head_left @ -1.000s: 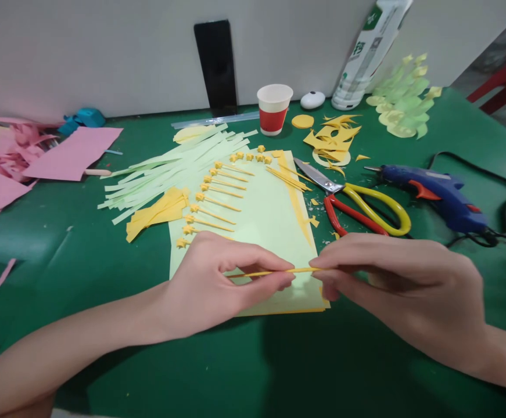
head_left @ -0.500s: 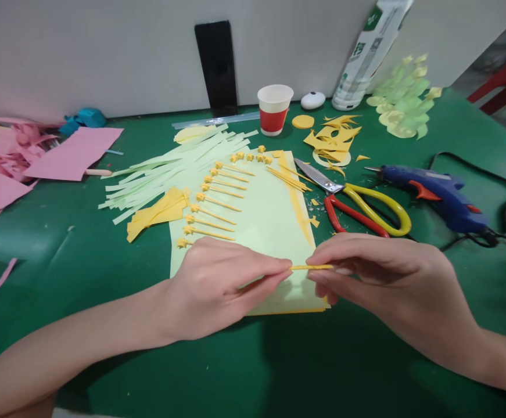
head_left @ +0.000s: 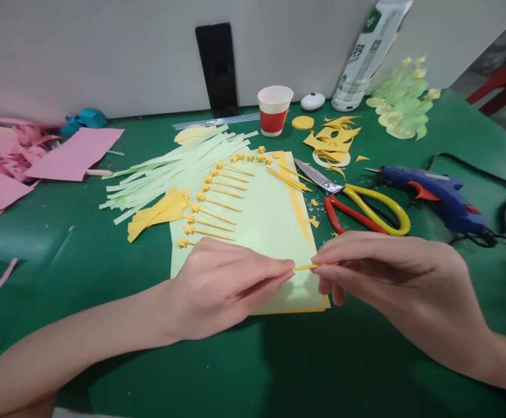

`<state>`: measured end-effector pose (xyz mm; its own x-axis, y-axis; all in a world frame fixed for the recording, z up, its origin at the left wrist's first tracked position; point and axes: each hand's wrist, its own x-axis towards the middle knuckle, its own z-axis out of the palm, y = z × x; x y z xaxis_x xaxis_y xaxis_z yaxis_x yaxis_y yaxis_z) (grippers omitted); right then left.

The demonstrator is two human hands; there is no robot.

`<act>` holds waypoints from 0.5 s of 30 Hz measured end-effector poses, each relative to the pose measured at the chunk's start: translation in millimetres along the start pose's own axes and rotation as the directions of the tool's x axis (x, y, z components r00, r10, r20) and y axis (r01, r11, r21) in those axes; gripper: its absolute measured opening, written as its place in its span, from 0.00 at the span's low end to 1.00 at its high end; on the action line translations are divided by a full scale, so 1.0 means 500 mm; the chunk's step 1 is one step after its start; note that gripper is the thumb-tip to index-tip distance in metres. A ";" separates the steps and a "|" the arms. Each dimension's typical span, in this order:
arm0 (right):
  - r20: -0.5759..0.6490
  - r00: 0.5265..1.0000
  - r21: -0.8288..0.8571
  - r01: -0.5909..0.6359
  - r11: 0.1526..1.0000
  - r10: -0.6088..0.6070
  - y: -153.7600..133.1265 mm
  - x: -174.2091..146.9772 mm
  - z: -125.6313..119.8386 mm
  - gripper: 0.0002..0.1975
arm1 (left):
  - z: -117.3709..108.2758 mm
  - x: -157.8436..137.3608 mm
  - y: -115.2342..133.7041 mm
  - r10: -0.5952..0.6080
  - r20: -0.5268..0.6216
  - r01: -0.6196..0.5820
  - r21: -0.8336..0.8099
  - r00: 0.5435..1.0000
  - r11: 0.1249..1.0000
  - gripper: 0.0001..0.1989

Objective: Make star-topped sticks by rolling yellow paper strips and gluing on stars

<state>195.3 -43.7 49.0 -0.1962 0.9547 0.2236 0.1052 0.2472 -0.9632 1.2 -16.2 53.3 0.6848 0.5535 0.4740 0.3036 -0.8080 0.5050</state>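
Between the fingertips of both hands stretches a thin yellow paper stick (head_left: 305, 267). My left hand (head_left: 230, 287) pinches its left end, and my right hand (head_left: 392, 284) pinches it farther right. Both hands hover over the front of a pale green paper sheet (head_left: 270, 220). On that sheet lies a curved row of yellow sticks with star tips (head_left: 215, 201). Several loose yellow paper stars (head_left: 250, 157) sit near the sheet's back edge. Plain yellow sticks (head_left: 288, 179) lie at its right side.
Scissors (head_left: 348, 200) and a blue glue gun (head_left: 435, 194) with its cord lie right. A paper cup (head_left: 275, 110), a black phone (head_left: 216, 69) and yellow scraps (head_left: 335, 139) are at the back. Pale green strips (head_left: 157, 168), folded yellow paper (head_left: 159, 213) and pink paper (head_left: 76, 154) lie left.
My right hand has slid slightly right along the yellow paper stick, leaving a bit less of its right end showing. My left hand has barely moved.
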 end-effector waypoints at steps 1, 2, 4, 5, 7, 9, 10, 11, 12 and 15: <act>-0.004 1.000 -0.014 0.014 1.000 -0.014 0.001 0.000 -0.001 0.07 | 0.000 0.000 0.001 -0.020 0.009 0.020 -0.013 1.000 1.000 0.05; -0.005 1.000 -0.029 0.026 0.999 -0.026 0.002 0.001 -0.001 0.07 | 0.000 0.001 0.001 -0.041 0.019 0.042 -0.025 0.999 0.999 0.05; -0.005 0.998 -0.057 0.054 0.997 -0.055 0.003 0.002 -0.002 0.08 | 0.000 0.002 0.002 -0.077 0.024 0.078 -0.049 0.997 0.996 0.05; -0.003 0.998 -0.068 0.068 0.995 -0.068 0.003 0.002 -0.003 0.08 | 0.000 0.002 0.002 -0.088 0.022 0.089 -0.060 0.996 0.994 0.04; 0.001 0.996 -0.081 0.088 0.993 -0.088 0.002 0.003 -0.003 0.08 | 0.001 0.003 0.003 -0.112 0.013 0.113 -0.072 0.994 0.991 0.04; 0.001 0.996 -0.080 0.085 0.993 -0.085 0.002 0.003 -0.004 0.08 | 0.003 0.003 0.003 -0.137 -0.001 0.136 -0.077 0.991 0.988 0.03; -0.007 0.997 -0.077 0.074 0.994 -0.075 0.004 0.003 -0.004 0.08 | 0.004 0.003 0.003 -0.155 -0.007 0.154 -0.077 0.988 0.985 0.03; -0.024 0.998 -0.073 0.060 0.996 -0.062 0.005 0.003 -0.004 0.07 | 0.005 0.003 0.004 -0.175 -0.013 0.174 -0.079 0.984 0.982 0.03; -0.047 0.998 -0.072 0.042 0.996 -0.046 0.007 0.003 -0.004 0.07 | 0.007 0.003 0.003 -0.197 -0.020 0.195 -0.083 0.980 0.977 0.03; -0.120 0.992 -0.085 0.021 0.996 -0.031 0.016 0.004 -0.006 0.06 | 0.009 0.005 0.002 -0.282 -0.023 0.276 -0.131 0.959 0.952 0.05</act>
<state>198.5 -39.3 42.0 -0.0808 0.9596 0.2693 0.1833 0.2799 -0.9424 6.1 -16.5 51.8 0.5560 0.7632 0.3291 0.3918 -0.5899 0.7061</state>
